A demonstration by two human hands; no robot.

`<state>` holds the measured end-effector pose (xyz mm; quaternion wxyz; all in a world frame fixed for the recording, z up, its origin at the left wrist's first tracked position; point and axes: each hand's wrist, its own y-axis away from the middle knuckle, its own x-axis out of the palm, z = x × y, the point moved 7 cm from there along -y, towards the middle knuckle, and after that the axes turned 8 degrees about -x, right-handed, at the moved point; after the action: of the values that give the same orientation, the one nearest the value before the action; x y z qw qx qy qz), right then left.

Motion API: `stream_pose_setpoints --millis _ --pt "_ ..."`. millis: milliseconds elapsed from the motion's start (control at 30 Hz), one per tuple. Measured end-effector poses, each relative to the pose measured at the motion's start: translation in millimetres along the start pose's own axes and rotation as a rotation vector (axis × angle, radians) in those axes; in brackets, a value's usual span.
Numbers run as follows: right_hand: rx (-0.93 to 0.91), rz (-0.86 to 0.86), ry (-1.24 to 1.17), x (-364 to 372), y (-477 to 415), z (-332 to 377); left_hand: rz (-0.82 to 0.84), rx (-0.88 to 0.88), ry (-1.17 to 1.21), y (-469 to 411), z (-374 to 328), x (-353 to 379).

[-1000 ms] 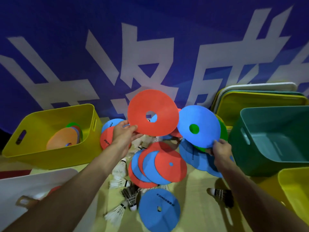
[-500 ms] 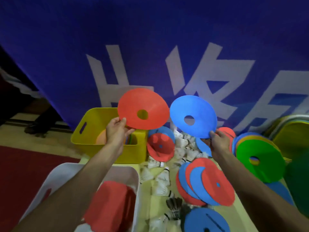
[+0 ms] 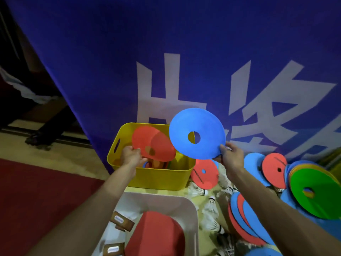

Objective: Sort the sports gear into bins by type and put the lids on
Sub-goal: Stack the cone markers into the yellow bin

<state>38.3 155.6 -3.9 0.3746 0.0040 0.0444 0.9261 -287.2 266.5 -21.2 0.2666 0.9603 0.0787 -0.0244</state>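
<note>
Over yellow disc-filled bin [image 3: 156, 179], left grip [image 3: 130, 157] holds red disc [image 3: 145, 139], right grip [image 3: 230, 157] blue disc [image 3: 206, 124].

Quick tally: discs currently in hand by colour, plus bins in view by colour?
Red disc, pinched by left hand: 1 (motion-blurred)
Blue disc, held by right hand: 1
Yellow bin: 1
White bin: 1
Total: 4

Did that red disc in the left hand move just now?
Yes: the red disc has dropped from above the yellow bin down into its mouth.
</note>
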Motion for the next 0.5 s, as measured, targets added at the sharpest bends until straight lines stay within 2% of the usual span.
stream_pose_setpoints --millis 167,500 --pt "-0.022 0.068 0.053 29.1 15.2 13.2 0.032 -0.044 -0.061 -15.4 5.2 -5.6" --pt "0.036 0.283 0.077 118.4 26.0 12.2 0.074 0.120 0.012 -8.0 -20.2 -49.9"
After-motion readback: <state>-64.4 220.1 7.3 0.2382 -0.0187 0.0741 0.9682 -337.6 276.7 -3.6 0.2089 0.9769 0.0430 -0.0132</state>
